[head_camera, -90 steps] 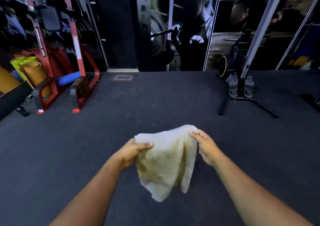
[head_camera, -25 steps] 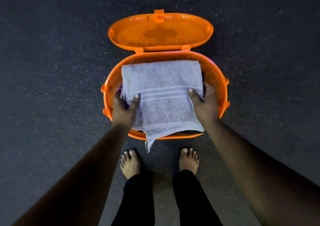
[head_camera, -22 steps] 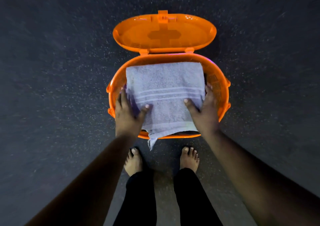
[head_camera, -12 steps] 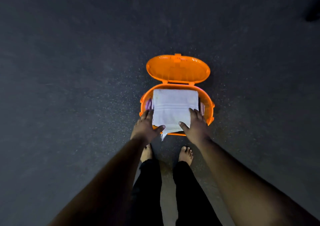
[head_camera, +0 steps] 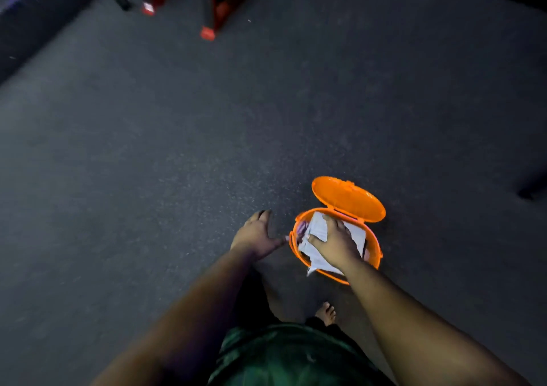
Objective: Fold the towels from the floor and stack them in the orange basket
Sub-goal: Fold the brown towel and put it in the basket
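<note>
Just left of the oval orange plastic basket (head_camera: 373, 256), the left hand (head_camera: 257, 235) hovers with fingers spread, holding nothing, while the right hand (head_camera: 334, 242) presses flat on the pale folded terry towel (head_camera: 318, 228) inside it.

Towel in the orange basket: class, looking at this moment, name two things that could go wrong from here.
1. A corner of the towel hangs over the near rim of the basket, so it may slide out or unfold once the right hand lifts.
2. Only the right hand rests on it; the left hand is off to the side, so pressing could tip the light basket or crumple the fold.
</note>
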The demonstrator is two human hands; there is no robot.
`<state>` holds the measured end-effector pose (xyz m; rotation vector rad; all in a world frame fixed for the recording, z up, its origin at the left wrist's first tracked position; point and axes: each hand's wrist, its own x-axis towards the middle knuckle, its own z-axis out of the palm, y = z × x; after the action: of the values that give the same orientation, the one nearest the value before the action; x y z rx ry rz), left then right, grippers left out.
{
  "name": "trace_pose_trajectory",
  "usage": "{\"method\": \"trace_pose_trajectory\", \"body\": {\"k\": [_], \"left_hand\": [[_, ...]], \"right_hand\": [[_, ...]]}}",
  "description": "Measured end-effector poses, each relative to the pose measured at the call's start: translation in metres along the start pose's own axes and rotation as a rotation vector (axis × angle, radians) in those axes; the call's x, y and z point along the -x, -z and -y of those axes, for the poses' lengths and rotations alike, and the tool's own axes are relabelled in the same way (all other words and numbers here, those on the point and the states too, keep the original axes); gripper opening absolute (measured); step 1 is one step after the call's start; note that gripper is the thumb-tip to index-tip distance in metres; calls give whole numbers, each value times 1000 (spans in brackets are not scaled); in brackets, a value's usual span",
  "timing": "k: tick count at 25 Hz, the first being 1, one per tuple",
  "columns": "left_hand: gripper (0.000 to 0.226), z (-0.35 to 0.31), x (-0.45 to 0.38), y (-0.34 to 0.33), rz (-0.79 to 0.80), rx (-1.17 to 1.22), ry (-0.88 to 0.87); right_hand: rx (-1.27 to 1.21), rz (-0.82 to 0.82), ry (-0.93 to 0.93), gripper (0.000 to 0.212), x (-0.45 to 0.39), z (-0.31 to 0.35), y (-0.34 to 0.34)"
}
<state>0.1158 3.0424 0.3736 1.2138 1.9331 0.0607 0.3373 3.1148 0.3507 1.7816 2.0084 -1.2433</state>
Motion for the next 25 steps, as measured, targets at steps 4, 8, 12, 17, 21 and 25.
{"method": "trace_pose_trajectory", "body": {"k": [4,8,12,17,21,25], "left_hand": [[104,48,-35,91,-47,66,12],[103,80,-74,188,-68,68,-25],[102,97,-117,286,-113,85,-27],[103,102,-205,379,-164,85,-12],[103,89,-283,456,-210,92,21],[107,76,-342,521,-244,101,40]], "right_hand": [[40,-30,69,87,-52,110,4],[29,-69,119,88,-103,221,20],[-5,-101,149,88,-163,319,51],[-15,-123,194,87,-260,401,96],[-36,-100,229,87,-355,458,144],[5,-60,264,86,-421,511,195]]}}
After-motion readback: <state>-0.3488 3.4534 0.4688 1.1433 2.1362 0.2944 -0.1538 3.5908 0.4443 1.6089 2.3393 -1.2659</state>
